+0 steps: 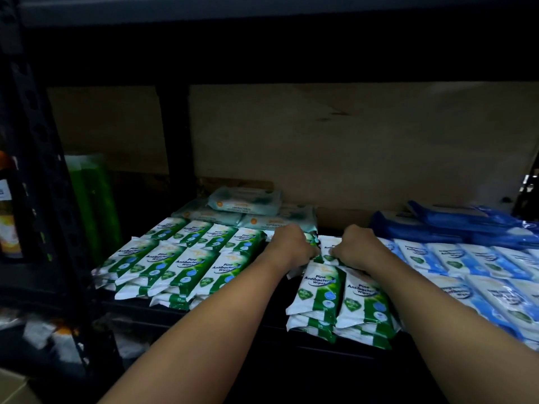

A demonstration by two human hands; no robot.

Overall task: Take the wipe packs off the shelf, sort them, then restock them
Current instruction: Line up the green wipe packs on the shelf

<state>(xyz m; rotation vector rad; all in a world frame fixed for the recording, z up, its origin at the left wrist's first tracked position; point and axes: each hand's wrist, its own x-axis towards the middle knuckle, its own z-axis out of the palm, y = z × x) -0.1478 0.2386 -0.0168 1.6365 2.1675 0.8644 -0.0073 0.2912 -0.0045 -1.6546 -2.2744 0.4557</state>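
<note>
Pine antibacterial wipe packs, green and white, lie in flat rows on the dark shelf: one block at 9 o'clock of the hands, a short stack at 6 o'clock under the forearms.

Handling, judged: soft flow-wrap pouches, light, glossy film likely slippery, the fill gives under pressure. Best gripped across the short width at mid-body, several at once; the crimped ends would slide or tear.

Left hand and right hand sit side by side, knuckles up, fingers curled down into the back-row packs. Fingertips are hidden; the grip looks like a clutch, not a flat press. Both forearms reach straight in from 6 o'clock.

Blue wipe packs at 3 o'clock; pale teal packs at 11 o'clock.
</note>
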